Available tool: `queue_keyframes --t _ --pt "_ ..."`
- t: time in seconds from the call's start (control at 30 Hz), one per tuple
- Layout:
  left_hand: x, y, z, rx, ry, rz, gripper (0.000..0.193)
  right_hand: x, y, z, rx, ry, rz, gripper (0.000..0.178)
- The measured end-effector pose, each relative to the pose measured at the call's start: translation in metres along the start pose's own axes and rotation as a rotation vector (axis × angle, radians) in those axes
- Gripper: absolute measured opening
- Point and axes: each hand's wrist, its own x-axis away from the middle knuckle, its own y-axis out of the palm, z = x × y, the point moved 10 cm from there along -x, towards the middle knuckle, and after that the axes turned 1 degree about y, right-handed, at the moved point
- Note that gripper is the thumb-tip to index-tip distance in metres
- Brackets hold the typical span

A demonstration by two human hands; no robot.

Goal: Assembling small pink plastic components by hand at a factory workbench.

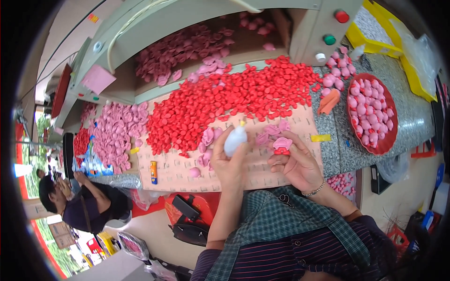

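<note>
My left hand [228, 165] is wrapped round a small whitish squeeze bottle [235, 141], its yellow tip pointing up and away from me. Between the fingers of my right hand [301, 166] is a small pink moulded piece [283, 143] with a red part at its lower edge. Several loose pink pieces [263, 138] lie on the paper sheet just beyond my right hand. More pink pieces [207, 136] and a round pink ball [194, 172] are left of the bottle. A broad heap of red oval pieces [234, 93] spreads beyond both hands.
A grey machine housing [307, 33] with buttons stands behind the heap. Pink pieces [117, 131] pile up at the left. On the granite counter [335, 154] to the right sits a red bowl [392, 140] of pink balls. A co-worker [91, 206] works at far left.
</note>
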Motion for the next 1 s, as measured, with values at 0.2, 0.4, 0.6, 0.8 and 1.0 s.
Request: queue_keyframes --t 0.2,0.4,0.6,0.8,1.0 --pt "-0.014 0.005 0.006 -0.234 0.232 0.015 0.037 -0.001 -0.008 0.005 -0.025 0.012 0.024 0.040" --pt "-0.019 0.016 -0.003 -0.469 0.103 -0.085 0.040 -0.003 -0.008 0.007 -0.048 0.032 0.038 0.042" --pt "-0.003 0.020 0.033 -0.792 0.429 -0.042 0.048 -0.008 -0.004 0.012 -0.049 0.035 0.016 0.040" --pt "0.046 -0.015 0.073 -1.035 0.684 0.085 0.045 -0.007 -0.012 0.008 -0.004 0.032 0.028 0.037" --pt "0.051 -0.106 0.095 -1.383 0.477 0.355 0.036 -0.007 -0.007 0.012 -0.004 0.046 0.051 0.038"
